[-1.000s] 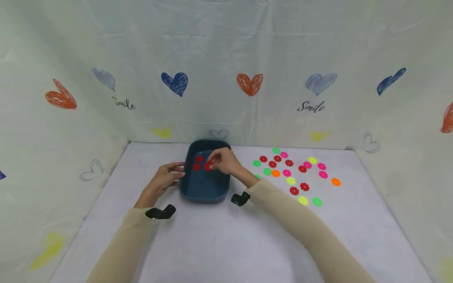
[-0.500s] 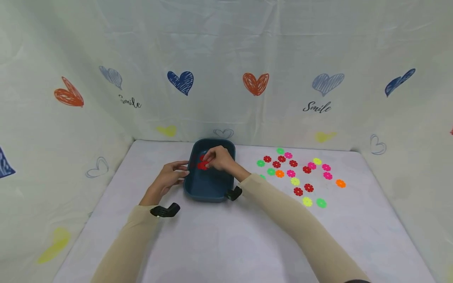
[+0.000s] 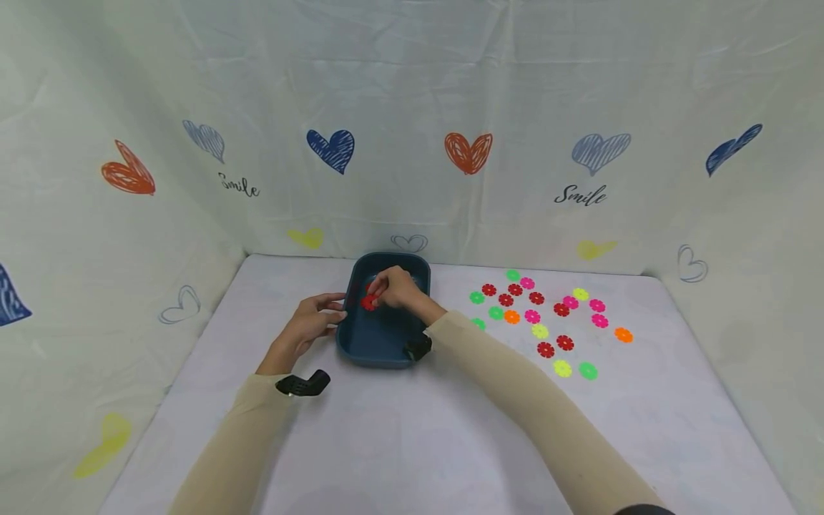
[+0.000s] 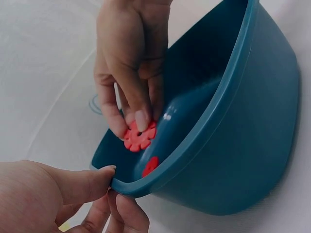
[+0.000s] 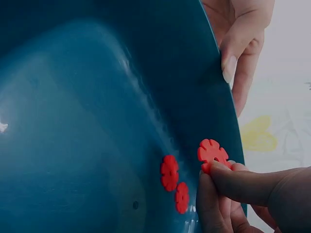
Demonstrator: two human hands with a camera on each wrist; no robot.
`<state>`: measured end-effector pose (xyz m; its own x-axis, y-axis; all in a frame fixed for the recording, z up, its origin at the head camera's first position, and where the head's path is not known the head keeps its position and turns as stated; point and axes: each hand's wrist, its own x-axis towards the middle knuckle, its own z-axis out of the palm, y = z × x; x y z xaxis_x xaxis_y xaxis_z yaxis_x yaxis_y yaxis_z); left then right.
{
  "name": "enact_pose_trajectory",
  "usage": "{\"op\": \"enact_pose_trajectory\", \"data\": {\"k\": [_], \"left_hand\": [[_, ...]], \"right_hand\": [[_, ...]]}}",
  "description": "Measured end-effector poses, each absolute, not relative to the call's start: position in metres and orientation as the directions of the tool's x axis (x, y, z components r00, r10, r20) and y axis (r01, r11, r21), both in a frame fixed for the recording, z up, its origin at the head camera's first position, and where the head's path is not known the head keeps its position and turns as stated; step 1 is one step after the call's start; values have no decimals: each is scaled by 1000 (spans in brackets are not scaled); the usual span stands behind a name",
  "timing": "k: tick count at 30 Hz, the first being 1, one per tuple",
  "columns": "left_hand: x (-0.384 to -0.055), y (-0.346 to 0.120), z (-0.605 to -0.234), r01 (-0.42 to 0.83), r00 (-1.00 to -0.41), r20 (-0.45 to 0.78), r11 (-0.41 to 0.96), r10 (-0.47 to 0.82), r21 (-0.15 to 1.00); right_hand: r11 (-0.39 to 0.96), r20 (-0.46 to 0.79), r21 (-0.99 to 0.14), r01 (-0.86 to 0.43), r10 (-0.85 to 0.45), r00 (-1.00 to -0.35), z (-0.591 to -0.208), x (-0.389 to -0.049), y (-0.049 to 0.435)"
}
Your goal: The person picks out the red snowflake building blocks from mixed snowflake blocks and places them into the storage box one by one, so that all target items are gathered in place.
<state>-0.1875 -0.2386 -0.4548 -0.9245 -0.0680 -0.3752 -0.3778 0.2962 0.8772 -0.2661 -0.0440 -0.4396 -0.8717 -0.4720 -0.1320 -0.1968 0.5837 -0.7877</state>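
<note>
A deep blue plastic tub (image 3: 380, 340) with rounded corners stands at the back of the table. My left hand (image 3: 312, 319) grips its left rim, the thumb on the edge and fingers curled against the outer wall. Inside the tub, my right hand (image 3: 398, 287) pinches a red flower-shaped plastic disc (image 5: 212, 150) between thumb and fingers. In the right wrist view two more red discs, a larger-looking one (image 5: 169, 173) and a narrower one (image 5: 181, 198), lie in the tub just left of the held disc. In the head view the right hand partly hides them.
Several loose flower discs lie scattered on the table right of the tub: red (image 3: 546, 350), green (image 3: 589, 370), yellow (image 3: 562, 368), pink (image 3: 600, 320) and orange (image 3: 623, 335). A white sheet with printed hearts (image 3: 468, 153) hangs behind the table.
My right hand has moved left inside the tub with the pinched red disc, over the spot where the other red discs show. My left hand stays on the rim. The head view has shifted slightly.
</note>
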Motion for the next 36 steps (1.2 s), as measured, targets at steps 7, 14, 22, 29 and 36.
{"op": "enact_pose_trajectory", "data": {"k": [7, 14, 22, 29, 36], "left_hand": [[-187, -239, -454, -378, -925, -374, 282, -70, 882], [-187, -239, -455, -383, -923, -378, 268, -70, 884], [-187, -240, -455, -374, -926, -372, 260, -60, 890], [-186, -239, -453, -375, -926, -372, 267, -63, 888], [-186, -238, -452, -376, -926, -372, 261, -66, 889]], "right_hand": [[587, -169, -794, -160, -466, -869, -443, -269, -49], [585, -203, -799, -141, -483, -852, -450, -273, -55], [589, -217, -793, -155, -511, -831, -453, -272, -60], [623, -244, -765, -163, -515, -822, -456, -272, -62], [614, -248, -772, -166, -531, -810, -458, -273, -62]]}}
